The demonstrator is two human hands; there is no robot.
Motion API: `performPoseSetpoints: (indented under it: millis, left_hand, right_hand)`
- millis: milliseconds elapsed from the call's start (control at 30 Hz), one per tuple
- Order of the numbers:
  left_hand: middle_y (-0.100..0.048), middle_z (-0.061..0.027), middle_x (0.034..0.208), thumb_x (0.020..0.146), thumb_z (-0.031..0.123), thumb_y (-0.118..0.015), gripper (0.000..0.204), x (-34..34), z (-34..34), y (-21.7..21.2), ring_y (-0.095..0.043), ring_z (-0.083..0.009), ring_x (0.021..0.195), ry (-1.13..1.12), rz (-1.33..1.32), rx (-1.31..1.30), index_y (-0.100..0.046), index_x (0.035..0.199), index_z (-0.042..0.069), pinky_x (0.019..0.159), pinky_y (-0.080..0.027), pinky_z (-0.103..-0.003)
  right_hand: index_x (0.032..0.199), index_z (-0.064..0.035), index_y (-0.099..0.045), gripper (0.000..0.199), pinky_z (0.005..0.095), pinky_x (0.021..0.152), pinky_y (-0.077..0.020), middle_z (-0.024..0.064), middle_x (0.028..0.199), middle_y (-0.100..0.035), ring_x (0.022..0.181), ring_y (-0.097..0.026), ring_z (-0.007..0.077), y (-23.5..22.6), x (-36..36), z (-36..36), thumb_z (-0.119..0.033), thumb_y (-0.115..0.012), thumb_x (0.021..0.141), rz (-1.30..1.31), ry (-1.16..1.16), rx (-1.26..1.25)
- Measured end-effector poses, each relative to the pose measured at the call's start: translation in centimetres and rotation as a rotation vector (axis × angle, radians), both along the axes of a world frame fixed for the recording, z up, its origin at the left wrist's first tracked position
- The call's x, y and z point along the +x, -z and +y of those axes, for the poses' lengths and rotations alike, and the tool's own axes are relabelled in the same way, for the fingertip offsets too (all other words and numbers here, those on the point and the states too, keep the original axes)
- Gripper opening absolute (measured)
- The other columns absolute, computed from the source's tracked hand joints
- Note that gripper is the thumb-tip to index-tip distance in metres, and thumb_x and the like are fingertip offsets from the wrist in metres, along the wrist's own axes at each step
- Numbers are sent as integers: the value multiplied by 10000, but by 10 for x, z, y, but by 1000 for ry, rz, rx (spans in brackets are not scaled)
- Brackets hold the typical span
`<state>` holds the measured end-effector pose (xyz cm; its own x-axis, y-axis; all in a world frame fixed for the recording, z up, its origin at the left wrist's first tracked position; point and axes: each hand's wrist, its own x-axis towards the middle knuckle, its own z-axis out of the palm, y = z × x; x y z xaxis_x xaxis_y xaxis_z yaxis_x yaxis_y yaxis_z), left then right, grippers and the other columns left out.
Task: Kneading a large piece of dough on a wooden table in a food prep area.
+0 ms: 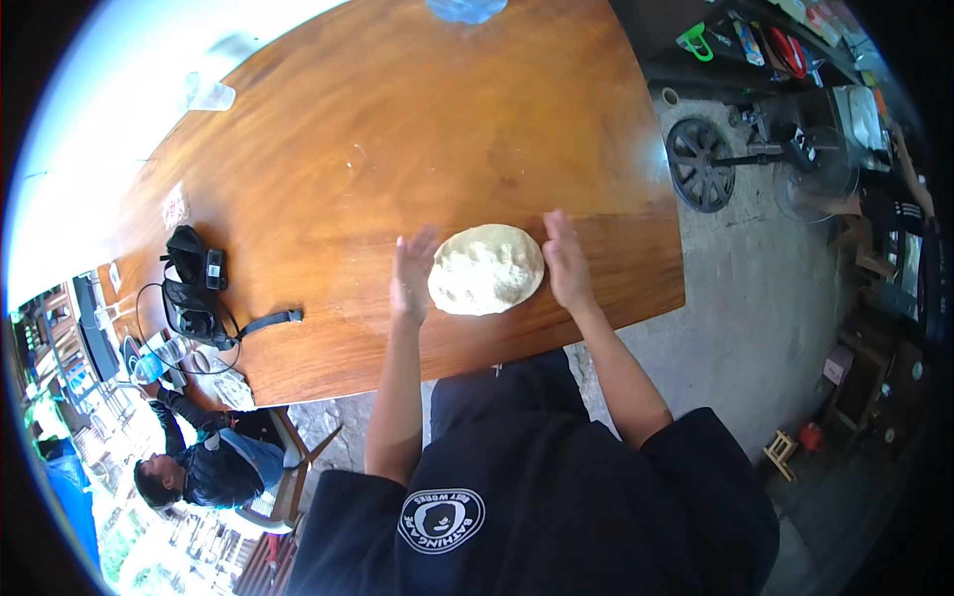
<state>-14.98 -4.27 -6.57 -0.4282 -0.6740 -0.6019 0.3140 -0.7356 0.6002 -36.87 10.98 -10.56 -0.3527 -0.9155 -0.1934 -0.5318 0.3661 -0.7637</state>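
Pale dimpled dough disc (486, 270) lies on the brown wooden table (328, 179) near its front edge, left hand (411, 276) and right hand (566, 264) flanking it, each grip apart with fingers extended, contact unclear, black bag (194, 303) well off to the left.

The wooden table (447, 129) is smooth and glossy, the dough (486, 270) matt and bumpy, the shirt (596, 497) cloth.

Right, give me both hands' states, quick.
Left hand: open, at the left side of the dough; contact unclear.
Right hand: open, at its right side; contact unclear.
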Motion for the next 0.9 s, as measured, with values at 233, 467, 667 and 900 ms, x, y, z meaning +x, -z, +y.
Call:
performPoseSetpoints:
  millis: [233, 467, 667, 900]
  left_hand:
    - [-702, -128, 1120, 1020, 358, -528, 458, 127, 39, -17, -646, -223, 1085, 0, -367, -350, -635, 1234, -32, 985, -475, -344]
    - [-703, -147, 1044, 1000, 269, -549, 348, 119, 76, -8, -665, -215, 974, 218, -610, -419, -686, 1100, -35, 861, -500, -348]
    - [-606, -238, 1284, 1021, 345, -504, 438, 19, -39, 21, -580, -398, 1159, 320, -733, -1092, -636, 1218, -23, 1007, -435, -451]
    - [-439, -242, 1487, 968, 403, -487, 666, 7, 46, 32, -361, -392, 1422, 655, -538, -1317, -377, 1492, 6, 1203, -213, -492]
  right_hand:
    - [1433, 123, -376, 717, 513, 1198, -185, 295, 1505, -381, 1435, -309, 415, 5, 126, -59, -455, -420, 1012, 373, 469, -9]
    - [1425, 161, -363, 891, 504, 1202, -174, 337, 1505, -349, 1433, -300, 446, -22, 128, -22, -583, -482, 948, 765, -224, 80]
    - [1349, -83, -568, 514, 428, 1130, -347, 233, 1500, -428, 1395, -405, 365, -67, 16, -133, -441, -464, 995, 42, -130, 509]
    - [1396, 23, -488, 507, 494, 1137, -322, 225, 1443, -484, 1346, -436, 415, -15, 120, -27, -239, -488, 962, 408, -59, -95]
